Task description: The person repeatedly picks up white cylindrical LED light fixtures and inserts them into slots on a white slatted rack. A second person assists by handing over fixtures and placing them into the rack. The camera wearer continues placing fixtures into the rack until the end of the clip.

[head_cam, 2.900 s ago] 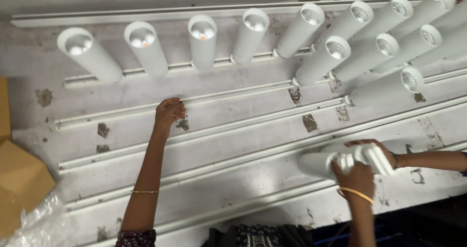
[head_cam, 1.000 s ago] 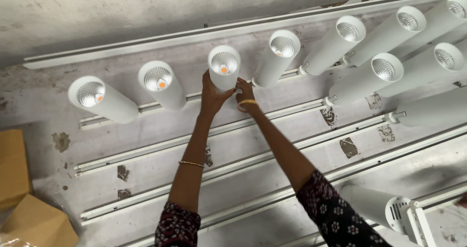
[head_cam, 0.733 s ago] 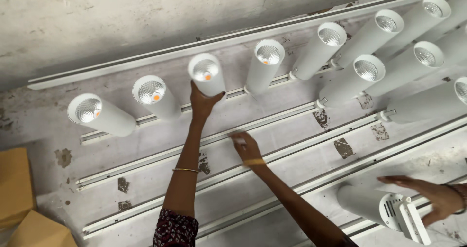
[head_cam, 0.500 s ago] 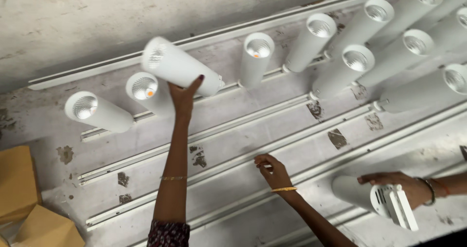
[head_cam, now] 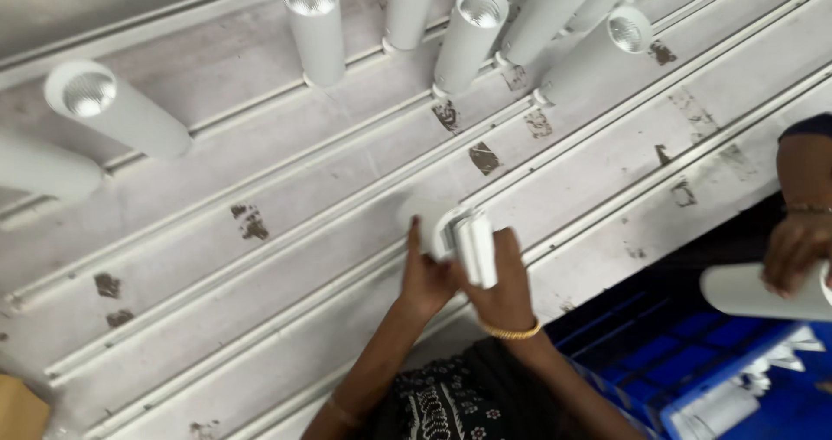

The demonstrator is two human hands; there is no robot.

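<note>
White rails run slantwise across a scuffed grey counter, and a row of white cylindrical track lights stands clipped along the upper rails. Near the lower rail, both hands meet on one loose white track light: the left hand has its grip closed on the barrel from the left, the right hand holds the flat adapter end. At the right edge, another person's hand rests on a separate white cylinder above a blue crate.
</note>
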